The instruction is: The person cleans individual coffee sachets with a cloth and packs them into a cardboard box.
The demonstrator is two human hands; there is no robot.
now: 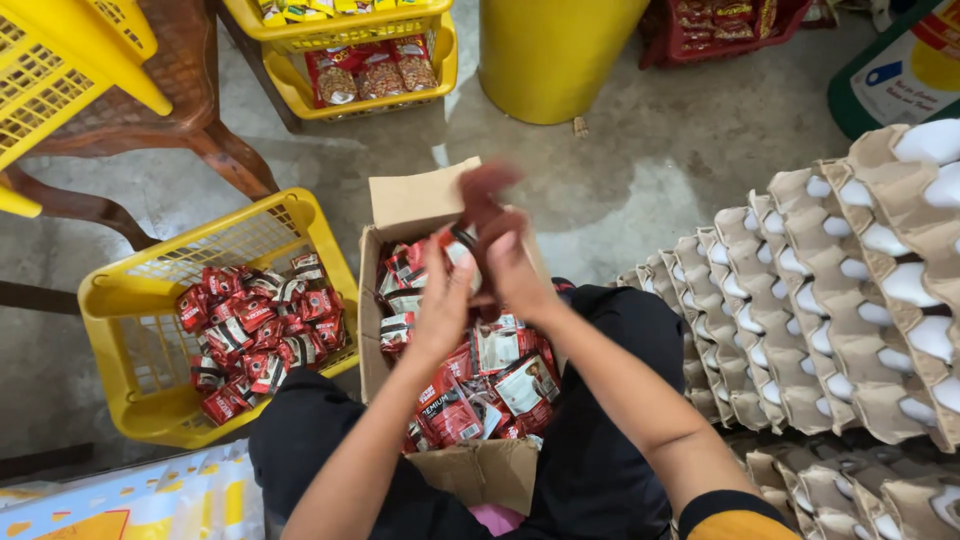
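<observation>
Egg trays (850, 290) are stacked at the right; a yellow basket (130, 330) at the left holds red sachets (260, 330); the box (415, 205) between the knees is part full of the same; both hands meet above it, the left hand (440, 305) pinching a sachet strip (452, 250), the right hand (505, 255) closed on its blurred upper end; judged mid-separation, calling for a steady pull.

yellow baskets (120, 330): 4 | cardboard box (420, 200): 1 | yellow drum (555, 55): 1 | hands (440, 305): 2
</observation>
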